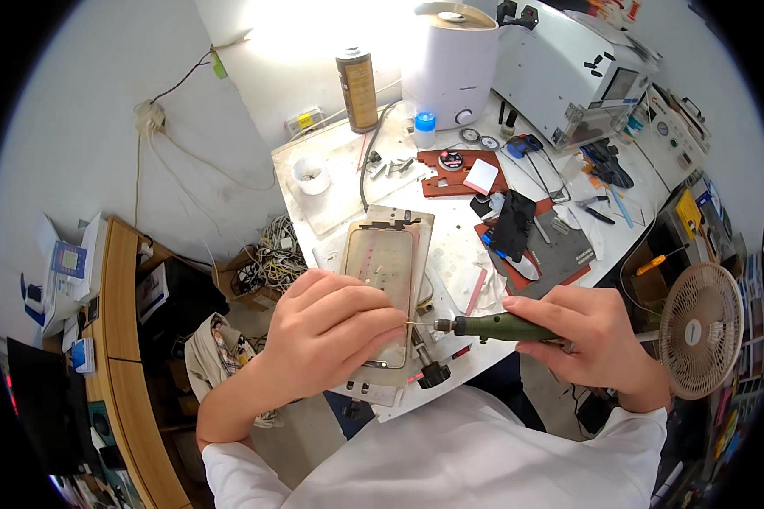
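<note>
My right hand (581, 335) is wrapped round a green pen-shaped rotary tool (497, 327). From its dark chuck a thin metal bit points left and reaches the fingertips of my left hand (331, 331). The fingers of my left hand are bent and pressed together; whatever lies between them is hidden. Under and beyond that hand is a clear phone-sized panel (380, 259) with a dark strip at its far end. It lies on a beige flat plate (425, 231). A black knob (434, 374) sits on a metal fixture at the plate's near right.
Right of the plate lie a black phone part (514, 226), a pink strip (476, 290) and black-handled pliers (600, 214). Farther back stand a spray can (358, 93), a white round appliance (450, 68) and a white cup (311, 176). A fan (700, 331) stands right of my right hand.
</note>
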`<state>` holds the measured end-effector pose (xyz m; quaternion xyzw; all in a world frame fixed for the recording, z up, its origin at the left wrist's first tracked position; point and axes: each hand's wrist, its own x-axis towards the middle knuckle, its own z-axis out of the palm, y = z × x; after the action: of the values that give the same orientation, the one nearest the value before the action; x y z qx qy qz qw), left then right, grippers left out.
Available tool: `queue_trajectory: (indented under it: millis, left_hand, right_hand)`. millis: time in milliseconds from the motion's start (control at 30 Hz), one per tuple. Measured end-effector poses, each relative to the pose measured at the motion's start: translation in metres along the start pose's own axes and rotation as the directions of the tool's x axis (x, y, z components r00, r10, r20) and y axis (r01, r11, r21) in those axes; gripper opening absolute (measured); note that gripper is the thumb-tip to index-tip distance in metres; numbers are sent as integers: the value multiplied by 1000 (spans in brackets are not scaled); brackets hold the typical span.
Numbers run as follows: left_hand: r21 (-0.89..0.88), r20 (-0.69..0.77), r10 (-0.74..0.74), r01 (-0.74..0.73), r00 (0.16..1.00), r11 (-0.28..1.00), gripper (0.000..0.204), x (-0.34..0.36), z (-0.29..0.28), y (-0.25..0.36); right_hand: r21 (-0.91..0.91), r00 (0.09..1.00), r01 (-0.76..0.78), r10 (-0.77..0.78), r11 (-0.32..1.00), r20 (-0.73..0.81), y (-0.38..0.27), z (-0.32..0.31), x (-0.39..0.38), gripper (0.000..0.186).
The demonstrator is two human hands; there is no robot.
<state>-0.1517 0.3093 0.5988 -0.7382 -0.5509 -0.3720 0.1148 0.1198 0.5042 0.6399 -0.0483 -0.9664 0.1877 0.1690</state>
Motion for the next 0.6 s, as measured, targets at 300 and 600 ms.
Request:
queue_trajectory:
  millis: [300, 600]
  left_hand:
    - [331, -137, -94, 135, 986, 934, 5, -19, -39, 9]
    - [392, -177, -496, 523, 850, 757, 17, -11, 13, -197]
  right_hand:
    - [581, 926, -332, 139, 743, 352, 15, -15, -14, 46]
    - [407, 945, -322, 262, 855, 197, 20, -11, -8, 52]
